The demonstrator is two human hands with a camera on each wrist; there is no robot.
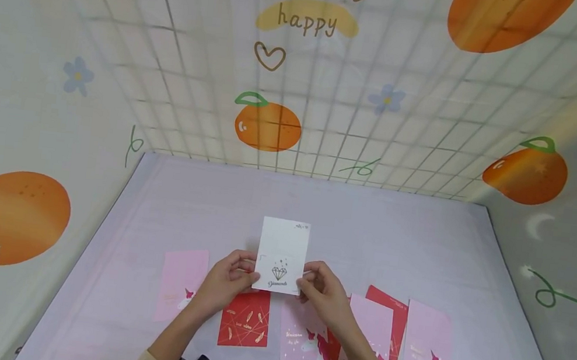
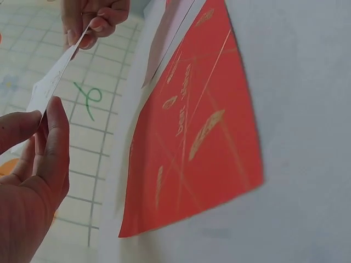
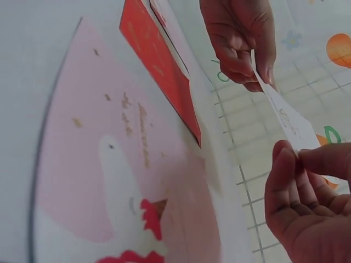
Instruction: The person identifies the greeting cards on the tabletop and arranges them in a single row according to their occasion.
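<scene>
A white card (image 1: 283, 250) printed with a diamond and the word "Diamonds" is held up above the table between both hands. My left hand (image 1: 229, 282) pinches its lower left edge between thumb and fingers. On the opposite edge, the right hand (image 1: 326, 295) pinches the lower right corner the same way. Below the card lies a red card (image 1: 244, 319) with gold feathers, seen large in the left wrist view. Under the right hand is a pink unicorn card (image 1: 298, 339), which fills much of the right wrist view.
Another pink unicorn card (image 1: 180, 280) lies left of the left forearm. To the right, a pink card (image 1: 371, 323) overlaps a red card (image 1: 398, 315), with one more pink card (image 1: 430, 341) beside them. A wire grid behind a printed cloth (image 1: 318, 101) closes off the table's back.
</scene>
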